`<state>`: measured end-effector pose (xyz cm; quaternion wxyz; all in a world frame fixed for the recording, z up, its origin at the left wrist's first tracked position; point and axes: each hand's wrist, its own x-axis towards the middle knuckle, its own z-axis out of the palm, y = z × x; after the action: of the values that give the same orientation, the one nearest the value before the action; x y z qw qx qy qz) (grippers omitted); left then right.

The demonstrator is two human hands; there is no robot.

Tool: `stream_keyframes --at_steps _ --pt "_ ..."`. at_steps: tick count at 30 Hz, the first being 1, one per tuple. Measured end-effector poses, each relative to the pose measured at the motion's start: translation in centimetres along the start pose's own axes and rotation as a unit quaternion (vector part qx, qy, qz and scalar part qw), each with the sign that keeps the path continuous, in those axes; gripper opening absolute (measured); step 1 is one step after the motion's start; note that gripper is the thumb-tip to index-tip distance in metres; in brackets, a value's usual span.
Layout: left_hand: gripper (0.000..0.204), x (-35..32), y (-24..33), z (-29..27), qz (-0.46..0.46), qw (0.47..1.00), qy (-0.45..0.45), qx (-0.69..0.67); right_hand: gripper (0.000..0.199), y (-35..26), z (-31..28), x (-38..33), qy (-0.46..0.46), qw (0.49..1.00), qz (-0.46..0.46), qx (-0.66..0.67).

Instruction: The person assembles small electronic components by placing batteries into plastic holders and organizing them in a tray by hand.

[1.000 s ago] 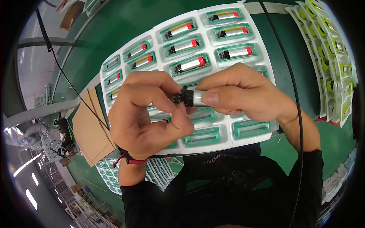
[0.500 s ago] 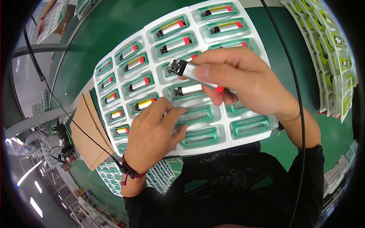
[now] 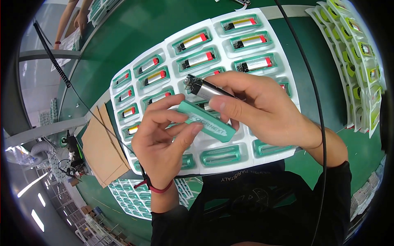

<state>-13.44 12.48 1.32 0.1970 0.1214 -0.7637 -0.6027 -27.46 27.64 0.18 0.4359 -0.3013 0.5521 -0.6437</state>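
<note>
My left hand (image 3: 162, 137) grips a green plastic shell (image 3: 210, 125) between thumb and fingers, its lettered side turned up. In my right hand (image 3: 269, 112), a silver battery cell (image 3: 205, 90) with a black end and small electronic parts at its tip is pinched between thumb and fingers. The cell is just above and beside the shell; whether they touch I cannot tell. Beneath both hands lies a white moulded tray (image 3: 248, 158) with rows of green shells. Many of these shells hold red-ended cells, while the near green shell (image 3: 221, 155) shows a hollow opening.
Brown cardboard (image 3: 98, 149) lies left of the tray. Stacked trays of lime-green shells (image 3: 353, 67) stand at the right. A black cable (image 3: 310, 69) hangs down in front of my right arm. Another person's hand (image 3: 81, 20) shows at the far left.
My left hand has lifted a green shell out of the tray and turned toward my right hand. The cell in my right hand has come down beside it. The tray appears slightly lower in view.
</note>
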Motion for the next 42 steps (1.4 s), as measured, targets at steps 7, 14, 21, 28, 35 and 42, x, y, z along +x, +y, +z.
stream_keyframes --at_steps 7,14,21,28,35,42 --pt "0.048 1.3 -0.2 0.3 -0.076 0.99 0.033 -0.117 0.032 -0.4 -2.0 0.5 0.081 0.993 -0.035 -0.074" --pt "0.05 1.6 -1.5 -0.1 0.0 0.99 0.011 -0.141 0.035 -1.4 -2.6 0.3 0.089 0.994 -0.062 0.012" --pt "0.05 1.3 -2.1 0.0 0.048 0.996 -0.021 -0.069 0.023 -1.2 -1.7 -0.4 0.056 0.99 -0.08 -0.105" --pt "0.047 1.2 -2.0 0.6 0.048 0.996 -0.027 -0.073 0.02 -0.1 -1.0 0.0 0.103 0.976 -0.131 -0.139" --pt "0.046 1.1 -2.2 0.9 0.052 0.996 -0.025 -0.062 0.021 -0.9 -0.8 -0.2 0.093 0.986 -0.042 -0.133" --pt "0.043 1.1 -2.5 1.1 0.053 0.996 -0.022 -0.066 0.022 -0.5 -0.6 -0.3 0.106 0.979 -0.042 -0.167"
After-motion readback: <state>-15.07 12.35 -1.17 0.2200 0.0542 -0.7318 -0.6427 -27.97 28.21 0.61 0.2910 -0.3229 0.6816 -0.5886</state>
